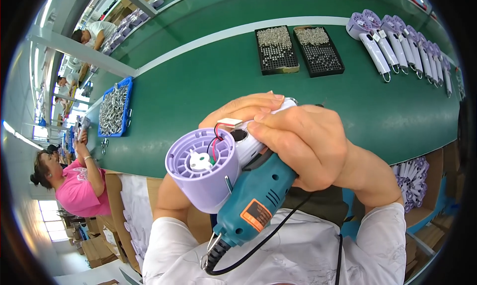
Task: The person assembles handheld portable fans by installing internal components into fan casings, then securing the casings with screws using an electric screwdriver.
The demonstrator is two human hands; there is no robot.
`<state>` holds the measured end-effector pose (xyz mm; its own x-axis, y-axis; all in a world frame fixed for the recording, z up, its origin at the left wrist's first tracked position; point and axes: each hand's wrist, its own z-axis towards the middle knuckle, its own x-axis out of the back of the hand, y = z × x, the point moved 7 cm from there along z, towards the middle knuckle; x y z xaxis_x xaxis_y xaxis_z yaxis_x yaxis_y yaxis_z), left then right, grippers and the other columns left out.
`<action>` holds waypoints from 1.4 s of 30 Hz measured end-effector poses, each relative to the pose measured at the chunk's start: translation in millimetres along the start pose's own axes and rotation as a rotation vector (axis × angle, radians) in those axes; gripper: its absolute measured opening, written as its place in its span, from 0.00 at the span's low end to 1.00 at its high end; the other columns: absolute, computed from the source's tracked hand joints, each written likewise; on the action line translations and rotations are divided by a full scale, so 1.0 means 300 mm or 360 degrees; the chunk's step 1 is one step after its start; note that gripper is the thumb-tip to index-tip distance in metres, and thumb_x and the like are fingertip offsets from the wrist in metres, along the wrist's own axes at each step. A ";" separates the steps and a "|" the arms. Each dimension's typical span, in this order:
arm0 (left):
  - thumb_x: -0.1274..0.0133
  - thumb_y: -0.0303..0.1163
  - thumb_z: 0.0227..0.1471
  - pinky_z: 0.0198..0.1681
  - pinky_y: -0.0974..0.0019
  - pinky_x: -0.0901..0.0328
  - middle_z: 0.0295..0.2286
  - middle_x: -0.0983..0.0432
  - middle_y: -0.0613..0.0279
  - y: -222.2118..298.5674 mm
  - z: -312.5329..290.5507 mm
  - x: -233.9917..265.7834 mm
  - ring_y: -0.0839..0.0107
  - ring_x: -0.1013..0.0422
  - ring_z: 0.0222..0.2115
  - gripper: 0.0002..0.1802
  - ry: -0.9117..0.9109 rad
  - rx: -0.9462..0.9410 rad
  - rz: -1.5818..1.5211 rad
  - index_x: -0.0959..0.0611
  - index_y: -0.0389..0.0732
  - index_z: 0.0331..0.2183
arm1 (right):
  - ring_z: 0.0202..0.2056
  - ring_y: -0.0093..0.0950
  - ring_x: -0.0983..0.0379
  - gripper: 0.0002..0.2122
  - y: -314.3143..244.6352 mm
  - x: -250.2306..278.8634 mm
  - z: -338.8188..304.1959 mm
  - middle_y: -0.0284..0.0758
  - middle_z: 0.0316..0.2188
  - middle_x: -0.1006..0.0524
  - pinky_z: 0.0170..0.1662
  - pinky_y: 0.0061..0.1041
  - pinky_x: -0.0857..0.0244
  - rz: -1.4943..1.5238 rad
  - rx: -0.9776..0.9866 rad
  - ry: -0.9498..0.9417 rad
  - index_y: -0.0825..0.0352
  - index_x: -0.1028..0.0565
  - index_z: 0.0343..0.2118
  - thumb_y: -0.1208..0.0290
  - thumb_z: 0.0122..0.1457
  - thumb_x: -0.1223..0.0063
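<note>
My left hand [243, 107] is wrapped round the far side of the white handle of a small fan [202, 173] with a round lilac head. Red and black wires run from the hub of the head to a small pale plate [229, 122] beside the handle's dark round opening. My right hand [303, 141] is closed round the front end of a teal corded electric screwdriver [258, 198]; its fingertips also press on the fan handle. The screwdriver slants toward my body, its cord end lowest. Its tip is hidden by my hand.
Two black trays [322, 65] of small metal parts lie on the green table [189, 93]. A blue bin [125, 106] of metal rings stands at left, and several fan bodies [397, 44] line the far right. Cartons [430, 185] flank me; a person in pink [84, 185] works at left.
</note>
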<state>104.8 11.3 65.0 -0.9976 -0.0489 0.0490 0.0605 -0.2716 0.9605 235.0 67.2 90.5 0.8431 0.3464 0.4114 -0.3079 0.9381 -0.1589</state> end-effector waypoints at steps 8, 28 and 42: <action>0.38 0.25 0.54 0.57 0.57 0.31 0.52 0.24 0.49 -0.174 -0.002 0.101 0.55 0.26 0.53 0.22 0.0070 0.0320 -0.0060 0.21 0.38 0.51 | 0.30 0.34 0.19 0.21 0.020 -0.018 0.028 0.47 0.38 0.20 0.29 0.26 0.25 -0.0162 0.0066 0.0008 0.79 0.22 0.43 0.73 0.47 0.32; 0.42 0.25 0.60 0.59 0.47 0.32 0.50 0.24 0.44 -0.084 0.040 0.158 0.49 0.28 0.55 0.21 0.0021 -0.0617 -0.0240 0.24 0.36 0.54 | 0.32 0.37 0.19 0.24 0.103 0.008 0.000 0.46 0.37 0.20 0.30 0.28 0.24 -0.0143 -0.0141 -0.0016 0.76 0.22 0.45 0.80 0.40 0.32; 0.35 0.34 0.57 0.27 0.71 0.24 0.31 0.18 0.57 -0.238 0.063 0.212 0.74 0.21 0.29 0.16 0.0897 0.0189 -0.0473 0.16 0.27 0.36 | 0.33 0.41 0.19 0.25 0.231 -0.084 -0.050 0.45 0.34 0.18 0.37 0.32 0.24 0.0055 -0.0753 -0.0287 0.70 0.21 0.46 0.78 0.40 0.28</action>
<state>36.4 45.8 4.7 -0.7987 -0.4938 -0.3439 -0.2520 -0.2444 0.9363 199.0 123.3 55.6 0.7335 0.4121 0.5405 -0.0655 0.8343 -0.5473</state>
